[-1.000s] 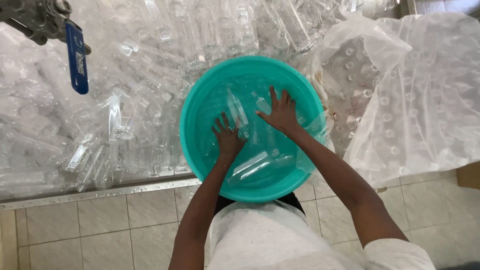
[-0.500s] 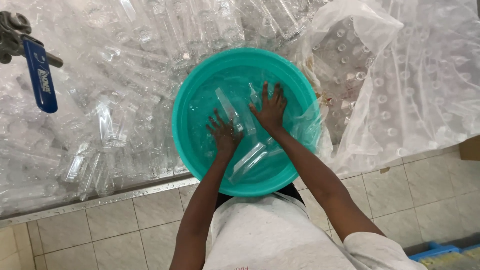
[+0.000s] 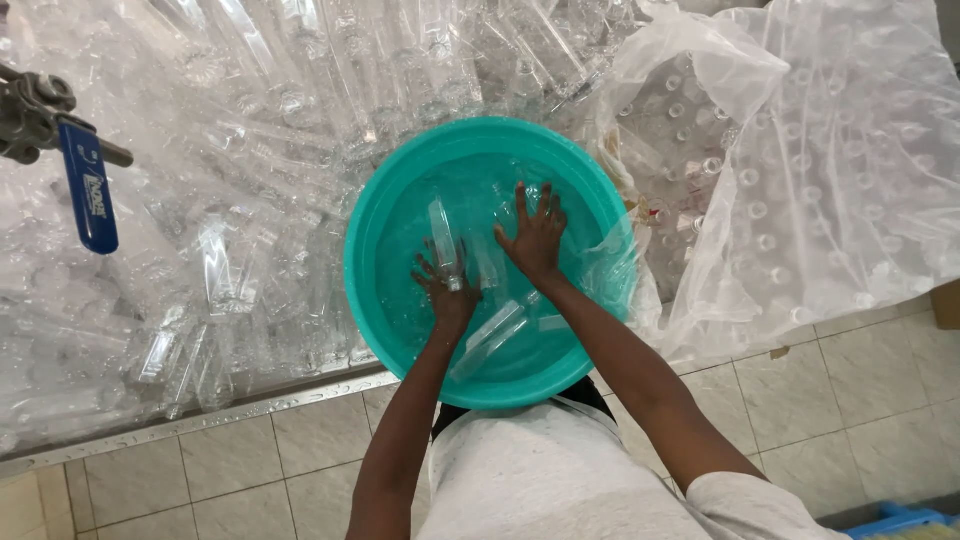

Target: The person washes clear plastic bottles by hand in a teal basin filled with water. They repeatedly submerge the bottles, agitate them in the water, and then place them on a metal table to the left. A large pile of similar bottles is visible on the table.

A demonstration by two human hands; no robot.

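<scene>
A round teal basin (image 3: pixel 372 200) filled with water sits in front of me, with several clear plastic bottles (image 3: pixel 487 335) lying in it. My left hand (image 3: pixel 446 292) is in the water, its fingers closed around the lower end of an upright clear bottle (image 3: pixel 443 238). Just to its right, my right hand (image 3: pixel 535 236) lies flat with fingers spread, pressing on bottles under the surface.
A big heap of clear plastic bottles (image 3: pixel 200 210) fills the metal-edged trough behind and left of the basin. At the right stand large clear bags of bottles (image 3: pixel 800 180). A pipe valve with a blue lever (image 3: pixel 88 190) hangs at the left. Tiled floor (image 3: pixel 250 470) lies below.
The view has shifted, so the basin sits further right in the frame. My left hand now grips an upright bottle; my right hand has stayed spread on the bottles in the water.
</scene>
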